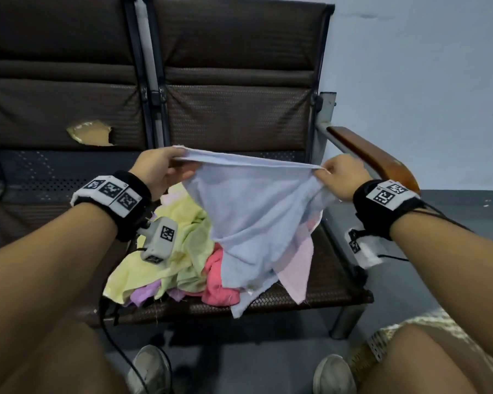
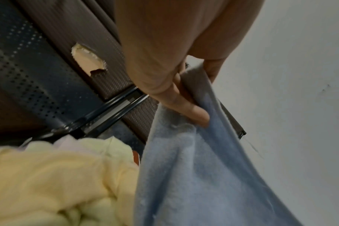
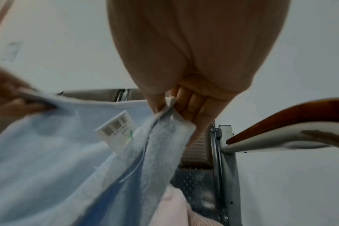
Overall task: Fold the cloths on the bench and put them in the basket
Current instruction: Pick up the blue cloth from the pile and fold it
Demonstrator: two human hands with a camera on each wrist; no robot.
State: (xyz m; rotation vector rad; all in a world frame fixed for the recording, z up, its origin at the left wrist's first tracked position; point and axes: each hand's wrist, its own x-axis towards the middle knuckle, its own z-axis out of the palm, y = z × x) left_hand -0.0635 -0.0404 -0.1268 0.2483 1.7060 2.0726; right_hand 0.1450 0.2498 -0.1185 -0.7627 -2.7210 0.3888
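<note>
1. Left hand [image 1: 158,169]: fingers [image 2: 192,111] and thumb are pinched on one top corner of the light blue cloth [image 1: 256,217], held above the desk [image 1: 333,280]
2. Right hand [image 1: 340,177]: fingers [image 3: 192,104] are curled tight against the thumb, clamped on the opposite top corner of the same cloth
3. Light blue cloth: its top edge is stretched nearly straight between the two hands; the body hangs down in loose folds, and its lowest corner reaches past the front edge of the seat. A white barcode label [image 3: 116,130] is attached on the side seen by the right wrist view
4. Pile of cloths on the seat, below and behind the hanging cloth: a yellow cloth [image 1: 165,268] on the left, a coral-red cloth [image 1: 217,277] in the middle, a pale pink cloth [image 1: 296,268] on the right, and a lilac cloth [image 1: 143,294] showing at the front edge. All are crumpled and overlapping
5. Desk: a dark woven seat and backrest, with a torn patch [image 1: 91,132] exposing pale padding on the neighbouring backrest
6. A wooden armrest [image 1: 373,155] stands to the right of the right hand, apart from it
7. Basket: not seen in any view
</note>
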